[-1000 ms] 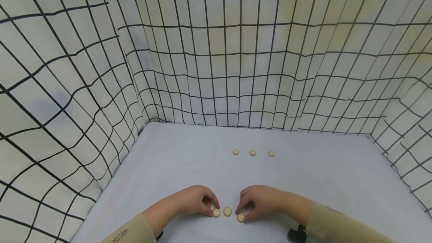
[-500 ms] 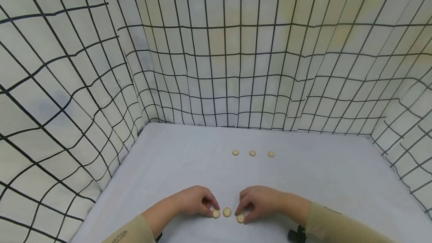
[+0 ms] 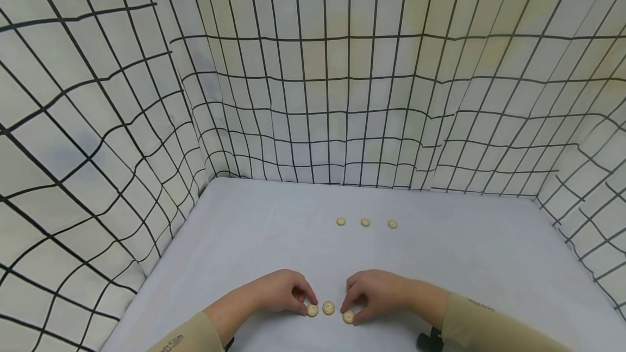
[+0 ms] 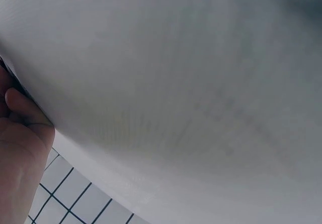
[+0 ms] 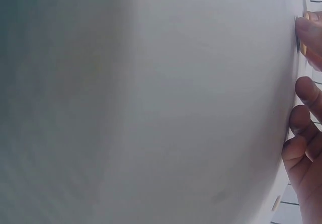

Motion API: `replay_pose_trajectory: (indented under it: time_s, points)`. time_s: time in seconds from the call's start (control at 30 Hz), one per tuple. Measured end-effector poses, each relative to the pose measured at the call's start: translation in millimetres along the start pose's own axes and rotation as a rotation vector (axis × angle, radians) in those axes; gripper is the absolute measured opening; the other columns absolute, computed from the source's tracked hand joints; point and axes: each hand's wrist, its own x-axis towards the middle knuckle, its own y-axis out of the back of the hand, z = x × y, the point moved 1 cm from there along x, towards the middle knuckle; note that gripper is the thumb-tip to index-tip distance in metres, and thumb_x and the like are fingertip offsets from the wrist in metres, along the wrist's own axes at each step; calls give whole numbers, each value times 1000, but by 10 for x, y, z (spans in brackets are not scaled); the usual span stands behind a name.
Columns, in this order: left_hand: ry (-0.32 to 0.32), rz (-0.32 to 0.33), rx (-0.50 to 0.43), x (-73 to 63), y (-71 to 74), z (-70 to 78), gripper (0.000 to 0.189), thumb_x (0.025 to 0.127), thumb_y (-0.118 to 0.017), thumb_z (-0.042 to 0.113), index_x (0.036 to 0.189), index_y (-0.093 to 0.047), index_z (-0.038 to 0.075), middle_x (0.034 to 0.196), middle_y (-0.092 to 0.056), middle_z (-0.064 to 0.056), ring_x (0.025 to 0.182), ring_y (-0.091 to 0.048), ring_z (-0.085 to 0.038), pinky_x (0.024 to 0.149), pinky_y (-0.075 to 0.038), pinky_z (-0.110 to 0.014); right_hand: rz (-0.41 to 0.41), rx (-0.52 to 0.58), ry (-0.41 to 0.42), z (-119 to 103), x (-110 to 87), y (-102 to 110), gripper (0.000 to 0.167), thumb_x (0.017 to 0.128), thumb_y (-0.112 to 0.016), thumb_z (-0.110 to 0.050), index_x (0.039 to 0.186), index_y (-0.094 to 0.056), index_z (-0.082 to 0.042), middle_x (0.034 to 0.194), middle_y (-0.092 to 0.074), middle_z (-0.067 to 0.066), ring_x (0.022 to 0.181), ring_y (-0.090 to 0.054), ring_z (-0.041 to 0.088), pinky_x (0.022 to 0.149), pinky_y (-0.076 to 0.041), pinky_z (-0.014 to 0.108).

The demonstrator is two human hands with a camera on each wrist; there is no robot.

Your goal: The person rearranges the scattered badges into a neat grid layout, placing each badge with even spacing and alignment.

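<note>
On the tabletop (image 3: 254,232), the left hand (image 3: 282,289) pinched the left disc (image 3: 312,310) in its fingers; the middle disc (image 3: 328,307) lay just beside; the right disc (image 3: 348,317) seemed pinched by the right hand's (image 3: 374,292) fingers. Three far discs (image 3: 365,222) lay behind.

White tabletop (image 3: 274,221) — six pale buttons (image 3: 329,308)

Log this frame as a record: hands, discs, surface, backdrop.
left hand: pinches near left disc
right hand: pinches near right disc
untouched, near: middle disc, between the hands
untouched, far: far left disc, far center disc, far right disc, roughly in a row
disc count: six, pale, round
surface: white table
backdrop: dark-gridded pale wall
</note>
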Motion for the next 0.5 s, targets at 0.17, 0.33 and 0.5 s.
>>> replay_pose_trajectory:
  time_s: [0.17, 0.33, 0.5]
  points:
    - [0, -4, -2, -12, 13, 20, 18, 79, -83, 13, 92, -79, 25, 72, -57, 10, 67, -51, -3, 64, -43, -23, 4, 30, -16, 19, 0, 13, 21, 84, -80, -34, 105, -78, -29, 87, -57, -23, 76, -47, -5, 70, -43, 16]
    - [-4, -7, 2, -12, 17, 23, 18, 79, -83, 14, 92, -79, 25, 72, -58, 11, 67, -51, -3, 64, -43, -23, 19, 42, -9, 61, -14, 22, 22, 85, -79, -35, 106, -77, -31, 87, -57, -23, 77, -47, -6, 71, -43, 16]
    - [-8, -6, 10, -13, 17, 12, 18, 79, -83, 14, 93, -79, 25, 73, -57, 11, 68, -51, -2, 65, -43, -23, 50, 42, 0, 98, -52, 52, 21, 84, -79, -35, 105, -77, -32, 88, -57, -23, 78, -48, -5, 72, -43, 16]
